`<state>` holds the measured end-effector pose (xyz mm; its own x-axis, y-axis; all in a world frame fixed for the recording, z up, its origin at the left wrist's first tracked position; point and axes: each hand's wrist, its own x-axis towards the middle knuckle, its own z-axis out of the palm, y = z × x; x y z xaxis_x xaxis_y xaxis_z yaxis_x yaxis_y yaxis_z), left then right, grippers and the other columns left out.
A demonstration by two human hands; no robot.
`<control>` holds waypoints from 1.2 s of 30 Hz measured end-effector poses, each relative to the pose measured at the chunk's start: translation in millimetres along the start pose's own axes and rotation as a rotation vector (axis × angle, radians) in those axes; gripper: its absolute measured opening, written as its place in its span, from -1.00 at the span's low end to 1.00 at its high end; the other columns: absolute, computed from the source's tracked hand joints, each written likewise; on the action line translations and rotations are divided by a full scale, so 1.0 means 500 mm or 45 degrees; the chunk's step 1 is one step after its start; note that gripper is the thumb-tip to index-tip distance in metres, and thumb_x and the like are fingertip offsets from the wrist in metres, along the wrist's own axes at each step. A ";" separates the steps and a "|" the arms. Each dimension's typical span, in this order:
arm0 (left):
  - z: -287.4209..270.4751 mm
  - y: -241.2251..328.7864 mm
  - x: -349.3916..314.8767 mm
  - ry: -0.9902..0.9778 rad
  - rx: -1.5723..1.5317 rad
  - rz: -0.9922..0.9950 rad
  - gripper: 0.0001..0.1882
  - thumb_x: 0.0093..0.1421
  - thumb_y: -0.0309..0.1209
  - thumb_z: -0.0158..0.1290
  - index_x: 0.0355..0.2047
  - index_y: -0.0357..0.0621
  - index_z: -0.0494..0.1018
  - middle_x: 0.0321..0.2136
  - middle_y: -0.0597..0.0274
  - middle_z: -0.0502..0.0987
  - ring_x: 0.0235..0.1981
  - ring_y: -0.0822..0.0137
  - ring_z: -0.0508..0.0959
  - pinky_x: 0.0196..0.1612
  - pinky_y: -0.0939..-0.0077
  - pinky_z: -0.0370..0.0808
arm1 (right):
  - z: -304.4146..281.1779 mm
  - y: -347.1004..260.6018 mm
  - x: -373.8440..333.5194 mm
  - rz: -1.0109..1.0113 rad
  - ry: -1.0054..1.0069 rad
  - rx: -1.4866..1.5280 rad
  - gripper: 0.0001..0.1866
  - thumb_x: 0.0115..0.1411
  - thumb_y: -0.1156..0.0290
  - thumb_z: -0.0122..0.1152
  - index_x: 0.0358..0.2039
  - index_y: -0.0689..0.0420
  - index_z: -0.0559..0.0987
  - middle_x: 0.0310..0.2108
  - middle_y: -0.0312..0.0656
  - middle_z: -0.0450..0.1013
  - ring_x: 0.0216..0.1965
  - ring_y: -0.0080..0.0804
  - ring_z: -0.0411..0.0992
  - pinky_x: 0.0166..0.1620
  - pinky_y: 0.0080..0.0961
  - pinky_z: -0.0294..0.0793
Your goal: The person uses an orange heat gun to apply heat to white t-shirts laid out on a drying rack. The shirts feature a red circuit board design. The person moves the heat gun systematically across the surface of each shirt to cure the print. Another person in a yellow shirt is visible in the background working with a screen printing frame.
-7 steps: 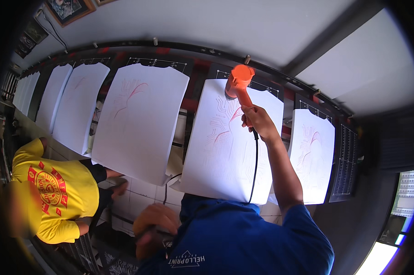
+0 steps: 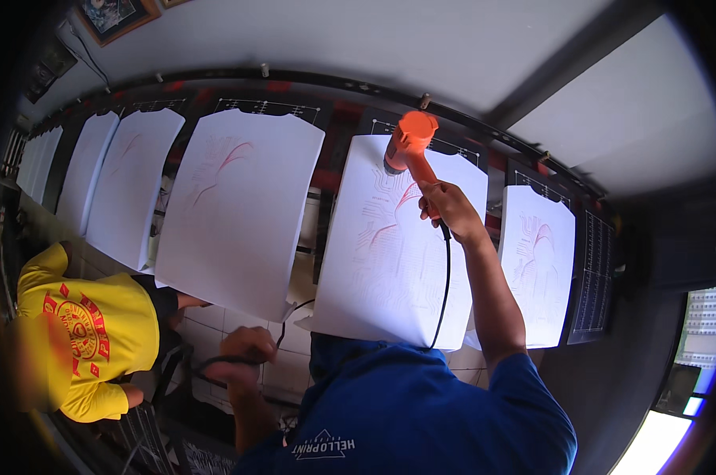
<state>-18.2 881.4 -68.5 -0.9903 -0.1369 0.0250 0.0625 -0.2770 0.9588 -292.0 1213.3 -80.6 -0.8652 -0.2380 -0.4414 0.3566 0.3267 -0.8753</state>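
Note:
My right hand (image 2: pixel 451 207) grips the handle of an orange heat gun (image 2: pixel 408 144), its nozzle aimed down at a white shirt (image 2: pixel 390 261) with a faint red line print, stretched on a board. A black cord (image 2: pixel 445 277) runs from the gun down past my arm. My left hand (image 2: pixel 243 352) is low near my blue shirt, closed on a loop of the same black cord (image 2: pixel 215 362).
A row of white printed shirts on boards runs left (image 2: pixel 235 214), (image 2: pixel 128 186) and right (image 2: pixel 536 265) along a long dark printing table. A person in a yellow shirt (image 2: pixel 85 332) stands at lower left. Tiled floor shows between the boards.
The heat gun and my right hand have shifted very slightly over the shirt; nothing else differs.

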 end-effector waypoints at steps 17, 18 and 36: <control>-0.082 -0.277 -0.027 0.841 -0.080 -0.070 -0.48 0.44 -0.05 -0.38 -0.47 -0.14 0.34 -0.65 0.27 0.35 -0.61 0.40 0.33 -0.41 0.49 0.32 | -0.053 0.034 -0.025 -0.003 0.012 -0.159 -0.59 0.29 0.05 0.07 -0.37 0.21 0.48 -0.56 -0.31 0.42 -0.53 -0.57 0.47 -0.55 -0.65 0.35; -0.085 -0.311 -0.032 0.870 -0.017 -0.065 -0.49 0.44 -0.05 -0.38 -0.47 -0.14 0.35 -0.65 0.27 0.35 -0.61 0.40 0.34 -0.41 0.48 0.33 | -0.045 0.031 -0.026 -0.030 0.032 -0.117 -0.61 0.31 0.07 0.03 -0.40 0.18 0.45 -0.59 -0.29 0.41 -0.55 -0.59 0.42 -0.55 -0.63 0.34; -0.093 -0.540 -0.012 0.565 1.738 0.296 -0.61 0.35 -0.31 -0.30 -0.59 -0.19 0.30 -0.57 0.02 0.35 -0.45 -0.03 0.36 -0.36 0.13 0.26 | -0.070 0.100 -0.046 -0.083 0.070 -0.027 -0.60 0.29 0.08 0.06 -0.33 0.23 0.48 -0.58 -0.30 0.41 -0.57 -0.58 0.45 -0.58 -0.65 0.33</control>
<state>-23.5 913.0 -340.8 -0.8393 -0.3991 0.3691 -0.2025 0.8596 0.4691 -266.6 1266.8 -107.1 -0.9047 -0.2087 -0.3714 0.2919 0.3314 -0.8972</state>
